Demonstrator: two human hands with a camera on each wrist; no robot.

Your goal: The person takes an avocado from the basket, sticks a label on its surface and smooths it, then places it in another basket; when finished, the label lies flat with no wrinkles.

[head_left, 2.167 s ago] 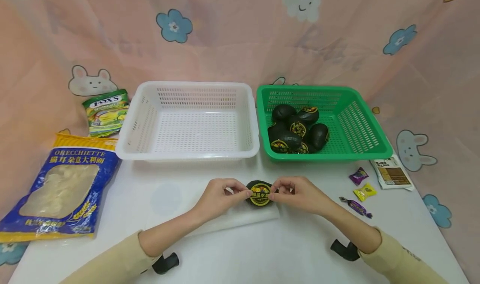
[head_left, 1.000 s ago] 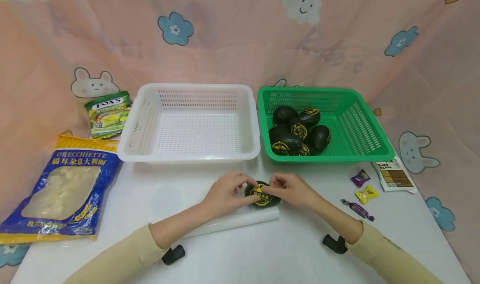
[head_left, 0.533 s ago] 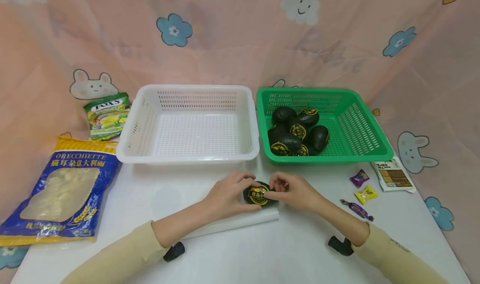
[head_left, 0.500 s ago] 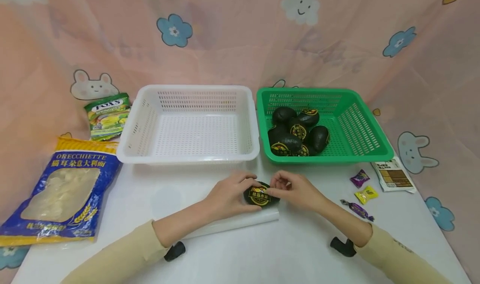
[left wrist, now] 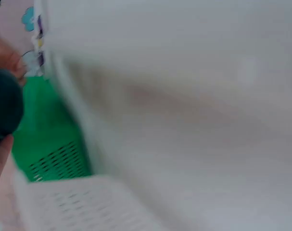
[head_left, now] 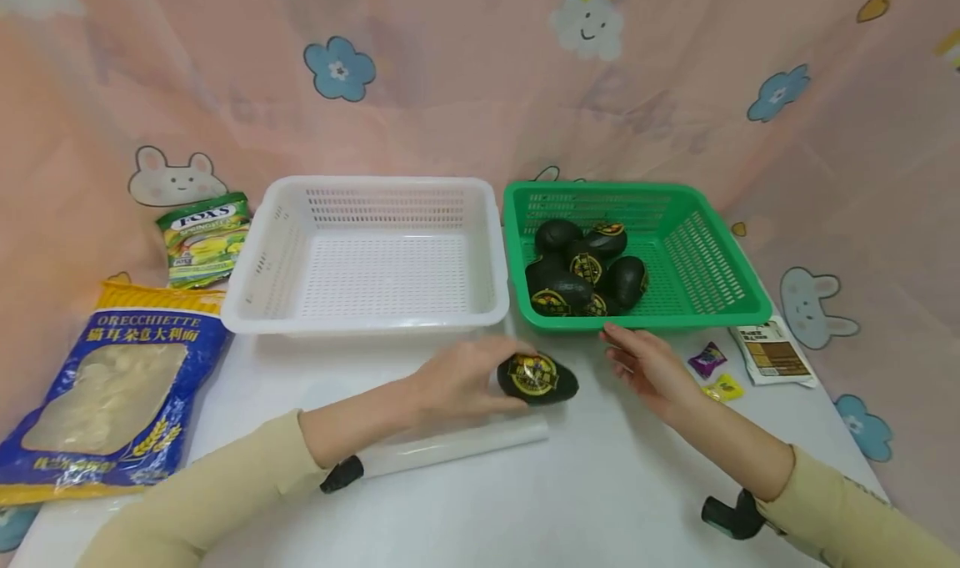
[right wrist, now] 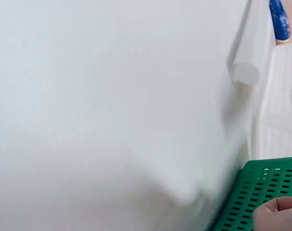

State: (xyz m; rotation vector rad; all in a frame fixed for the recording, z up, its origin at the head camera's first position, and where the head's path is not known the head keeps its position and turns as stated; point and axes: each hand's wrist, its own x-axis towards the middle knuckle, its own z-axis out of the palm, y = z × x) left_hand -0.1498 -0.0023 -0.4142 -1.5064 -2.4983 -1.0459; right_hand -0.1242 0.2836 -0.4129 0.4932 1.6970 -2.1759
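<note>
In the head view my left hand (head_left: 459,376) grips a dark avocado (head_left: 561,383) by its left end, thumb on the near side and fingers on the far side. A round black-and-gold sticker (head_left: 532,374) faces up on its skin. The left wrist view shows the same avocado (left wrist: 6,103) at its left edge. To the right of it my right hand (head_left: 652,374) holds nothing; its fingers are loosely bent, fingertips right at the front rim of the green basket (head_left: 697,319). Several avocados (head_left: 564,289) with similar stickers lie in that basket's left half.
A white basket (head_left: 367,328) stands left of the green one. A white roll (head_left: 457,447) lies in front of my left hand. At left are an orecchiette bag (head_left: 112,393) and a Fox's bag (head_left: 202,238); at right, wrapped candies (head_left: 707,358) and a packet (head_left: 772,353).
My right hand has let go of the avocado's sticker and moved right, up to the green basket's front. My left hand keeps its hold, and the avocado has shifted slightly right.
</note>
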